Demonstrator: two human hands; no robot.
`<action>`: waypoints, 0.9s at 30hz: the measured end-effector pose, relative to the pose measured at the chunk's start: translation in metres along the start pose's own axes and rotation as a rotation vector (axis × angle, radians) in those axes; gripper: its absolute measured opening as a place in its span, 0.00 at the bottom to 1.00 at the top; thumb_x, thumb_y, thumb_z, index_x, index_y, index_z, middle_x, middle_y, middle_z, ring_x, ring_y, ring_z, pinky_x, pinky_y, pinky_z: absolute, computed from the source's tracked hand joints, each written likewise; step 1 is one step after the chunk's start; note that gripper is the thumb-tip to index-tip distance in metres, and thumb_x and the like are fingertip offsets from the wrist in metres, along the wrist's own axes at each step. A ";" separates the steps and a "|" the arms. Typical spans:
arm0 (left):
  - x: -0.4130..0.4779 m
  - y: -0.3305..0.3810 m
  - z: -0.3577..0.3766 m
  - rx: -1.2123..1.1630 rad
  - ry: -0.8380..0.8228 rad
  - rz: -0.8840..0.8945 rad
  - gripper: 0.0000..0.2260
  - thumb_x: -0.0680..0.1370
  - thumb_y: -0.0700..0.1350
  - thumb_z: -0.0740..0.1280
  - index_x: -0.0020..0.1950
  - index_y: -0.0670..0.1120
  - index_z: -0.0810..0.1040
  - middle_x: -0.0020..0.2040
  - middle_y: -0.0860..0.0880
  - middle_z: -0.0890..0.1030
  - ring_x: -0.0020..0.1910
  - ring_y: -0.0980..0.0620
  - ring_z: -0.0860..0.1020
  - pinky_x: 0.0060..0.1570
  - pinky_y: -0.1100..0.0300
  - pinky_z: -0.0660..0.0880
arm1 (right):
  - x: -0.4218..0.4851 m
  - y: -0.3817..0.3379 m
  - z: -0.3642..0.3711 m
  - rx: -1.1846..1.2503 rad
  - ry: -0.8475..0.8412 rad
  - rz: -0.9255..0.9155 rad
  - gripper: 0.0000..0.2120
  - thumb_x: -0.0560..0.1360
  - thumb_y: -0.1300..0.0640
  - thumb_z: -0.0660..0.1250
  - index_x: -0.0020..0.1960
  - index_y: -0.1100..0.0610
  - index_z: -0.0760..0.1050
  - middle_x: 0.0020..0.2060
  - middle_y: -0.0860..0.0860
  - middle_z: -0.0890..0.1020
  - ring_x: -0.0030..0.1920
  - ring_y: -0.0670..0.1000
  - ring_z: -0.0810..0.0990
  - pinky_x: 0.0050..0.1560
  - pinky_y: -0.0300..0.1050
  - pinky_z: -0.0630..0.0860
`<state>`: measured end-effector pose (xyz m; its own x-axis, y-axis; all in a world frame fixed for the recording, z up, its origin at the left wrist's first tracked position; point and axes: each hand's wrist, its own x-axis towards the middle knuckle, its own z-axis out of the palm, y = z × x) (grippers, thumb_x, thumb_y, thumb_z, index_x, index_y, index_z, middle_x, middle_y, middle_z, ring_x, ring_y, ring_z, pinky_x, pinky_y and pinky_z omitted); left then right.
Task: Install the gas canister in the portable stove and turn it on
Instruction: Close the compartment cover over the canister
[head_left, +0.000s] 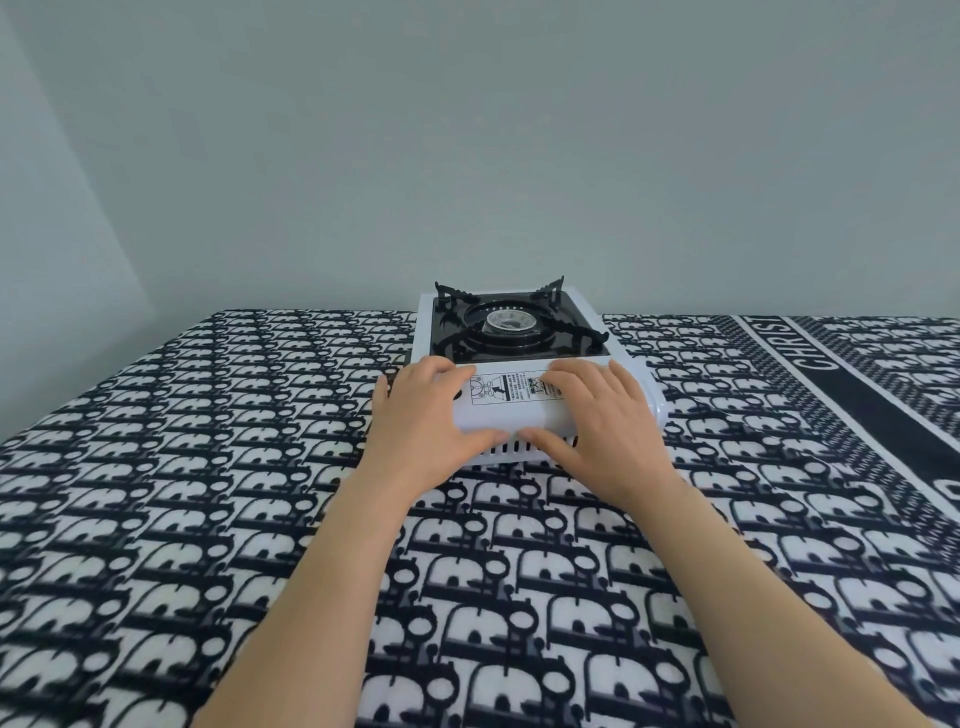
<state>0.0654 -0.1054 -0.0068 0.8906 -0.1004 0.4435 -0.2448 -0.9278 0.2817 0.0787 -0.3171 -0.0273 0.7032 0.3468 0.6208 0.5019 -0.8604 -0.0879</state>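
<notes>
head view: the portable stove (511, 358) sits on a black-and-white patterned blanket (208, 467), at about 12 o'clock from the person and close to the grey wall (467, 130). its black pan supports and the burner (506, 325) lie on the far half; the near half is the white canister compartment cover (511, 410), bearing a printed instruction label (511, 389). the left hand (423, 415) lies at the cover's 9 o'clock end and the right hand (597, 415) at its 3 o'clock end, fingers spread flat on top and thumbs hooked under the near edge above the vent slots. that hold looks suited to lifting the cover open, or pressing it down; i cannot tell which. neither hand grips anything loose. the cover is down, so whether the compartment holds anything is hidden. no gas canister shows anywhere on the blanket, and the control knob is not in sight.
</notes>
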 end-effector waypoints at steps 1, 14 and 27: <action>0.000 0.000 0.001 0.000 0.003 0.001 0.38 0.66 0.70 0.68 0.71 0.53 0.70 0.66 0.55 0.70 0.66 0.52 0.68 0.69 0.41 0.60 | 0.000 0.000 0.001 -0.003 0.003 0.001 0.28 0.74 0.35 0.63 0.65 0.55 0.72 0.64 0.49 0.75 0.65 0.51 0.71 0.71 0.57 0.59; 0.000 -0.003 0.011 0.024 0.007 -0.019 0.35 0.69 0.70 0.63 0.72 0.54 0.69 0.73 0.53 0.66 0.73 0.52 0.59 0.72 0.36 0.53 | -0.001 0.003 0.010 -0.035 0.035 0.035 0.27 0.75 0.36 0.61 0.66 0.53 0.73 0.63 0.49 0.75 0.63 0.52 0.71 0.72 0.55 0.58; -0.001 -0.011 0.014 -0.077 0.170 -0.145 0.42 0.58 0.75 0.68 0.67 0.55 0.72 0.73 0.47 0.66 0.72 0.45 0.62 0.71 0.42 0.59 | -0.007 0.016 0.008 0.073 0.217 0.219 0.44 0.65 0.30 0.68 0.72 0.55 0.65 0.70 0.53 0.70 0.72 0.55 0.63 0.71 0.62 0.56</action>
<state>0.0728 -0.0999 -0.0218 0.8426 0.0998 0.5292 -0.1538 -0.8972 0.4140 0.0857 -0.3306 -0.0390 0.6786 0.0613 0.7319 0.3904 -0.8742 -0.2888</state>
